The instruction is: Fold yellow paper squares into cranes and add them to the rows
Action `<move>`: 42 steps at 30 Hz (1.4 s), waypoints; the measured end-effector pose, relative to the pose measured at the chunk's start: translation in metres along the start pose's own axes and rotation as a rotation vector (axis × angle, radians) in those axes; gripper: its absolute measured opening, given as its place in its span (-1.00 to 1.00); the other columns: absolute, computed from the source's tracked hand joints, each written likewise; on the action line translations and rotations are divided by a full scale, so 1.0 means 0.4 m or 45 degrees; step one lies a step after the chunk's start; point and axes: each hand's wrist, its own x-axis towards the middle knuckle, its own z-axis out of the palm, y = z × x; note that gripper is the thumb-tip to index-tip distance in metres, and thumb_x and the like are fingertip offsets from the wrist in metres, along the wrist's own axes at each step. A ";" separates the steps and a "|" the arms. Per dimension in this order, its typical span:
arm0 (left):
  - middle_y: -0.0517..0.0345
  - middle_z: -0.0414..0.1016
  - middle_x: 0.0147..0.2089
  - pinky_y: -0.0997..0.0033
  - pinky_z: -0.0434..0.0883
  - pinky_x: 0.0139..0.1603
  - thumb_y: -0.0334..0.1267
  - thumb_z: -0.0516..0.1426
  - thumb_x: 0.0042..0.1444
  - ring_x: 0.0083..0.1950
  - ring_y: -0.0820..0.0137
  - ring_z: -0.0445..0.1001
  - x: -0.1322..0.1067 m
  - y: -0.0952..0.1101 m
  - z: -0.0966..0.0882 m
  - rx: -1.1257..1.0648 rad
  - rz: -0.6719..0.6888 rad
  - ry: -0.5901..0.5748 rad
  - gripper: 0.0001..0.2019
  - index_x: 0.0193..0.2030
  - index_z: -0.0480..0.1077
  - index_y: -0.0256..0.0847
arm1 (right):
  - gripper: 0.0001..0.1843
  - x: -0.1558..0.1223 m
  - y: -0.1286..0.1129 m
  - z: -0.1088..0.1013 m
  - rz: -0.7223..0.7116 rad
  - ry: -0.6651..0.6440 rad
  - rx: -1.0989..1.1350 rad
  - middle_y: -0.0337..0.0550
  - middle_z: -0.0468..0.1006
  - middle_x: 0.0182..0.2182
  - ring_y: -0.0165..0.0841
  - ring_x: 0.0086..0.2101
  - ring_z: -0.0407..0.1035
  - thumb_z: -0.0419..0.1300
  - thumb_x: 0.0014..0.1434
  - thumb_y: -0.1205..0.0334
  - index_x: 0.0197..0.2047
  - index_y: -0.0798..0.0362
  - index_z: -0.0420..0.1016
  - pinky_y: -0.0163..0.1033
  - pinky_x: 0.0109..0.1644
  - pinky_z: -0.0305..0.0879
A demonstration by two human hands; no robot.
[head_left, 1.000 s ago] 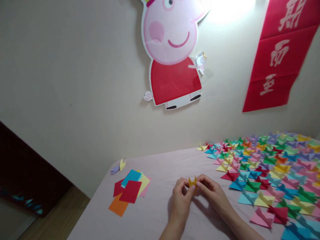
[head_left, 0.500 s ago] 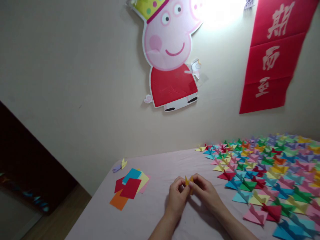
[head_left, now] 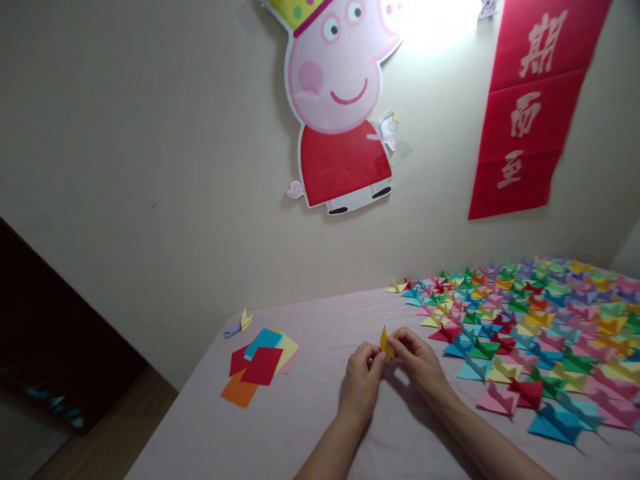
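Above the pale pink cloth (head_left: 320,427), a small piece of folded yellow paper (head_left: 385,341) is held between my two hands, with one narrow point standing up. My left hand (head_left: 364,373) pinches it low on the left side. My right hand (head_left: 416,357) grips it on the right with thumb and finger. Its lower part is partly hidden by my fingers. Beside my right hand, many folded paper cranes (head_left: 500,399) in mixed colours stand in rows.
To the left lie loose paper squares, a red one (head_left: 262,367) on top and an orange one (head_left: 240,389) below. Two folded pieces, yellow (head_left: 246,320) and purple (head_left: 232,331), sit at the far left corner. The wall (head_left: 200,200) rises behind, with a pig cutout (head_left: 345,163) and red banner (head_left: 523,133).
The folded paper has turned, so one tall point now shows where two short points showed before. Both hands have shifted slightly up and right in view. The camera view has moved a little.
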 end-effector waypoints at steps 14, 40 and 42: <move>0.24 0.41 -0.42 0.44 0.24 -0.31 -0.09 0.16 0.16 -0.35 0.40 0.32 0.002 0.004 0.017 -0.038 -0.042 0.003 -0.74 -0.46 0.43 -0.18 | -0.51 -0.001 -0.001 -0.012 0.084 0.042 0.004 -0.31 0.41 -0.58 -0.41 -0.53 0.23 0.47 -0.18 -0.18 -0.53 0.03 0.40 -0.30 -0.45 0.21; 0.25 0.36 -0.40 0.43 0.21 -0.29 -0.09 0.12 0.20 -0.35 0.41 0.27 -0.003 0.005 0.013 -0.027 0.016 0.012 -0.77 -0.38 0.39 -0.19 | -0.51 0.006 -0.015 -0.014 0.064 -0.107 -0.038 -0.33 0.33 -0.62 -0.41 -0.51 0.17 0.46 -0.15 -0.16 -0.64 0.06 0.41 -0.28 -0.39 0.12; 0.24 0.36 -0.39 0.43 0.23 -0.28 -0.06 0.12 0.21 -0.34 0.41 0.28 -0.002 0.003 0.012 -0.042 0.011 0.020 -0.74 -0.36 0.40 -0.20 | -0.51 0.006 -0.012 -0.014 0.078 -0.109 -0.038 -0.32 0.32 -0.62 -0.41 -0.50 0.18 0.46 -0.15 -0.17 -0.64 0.06 0.43 -0.28 -0.39 0.13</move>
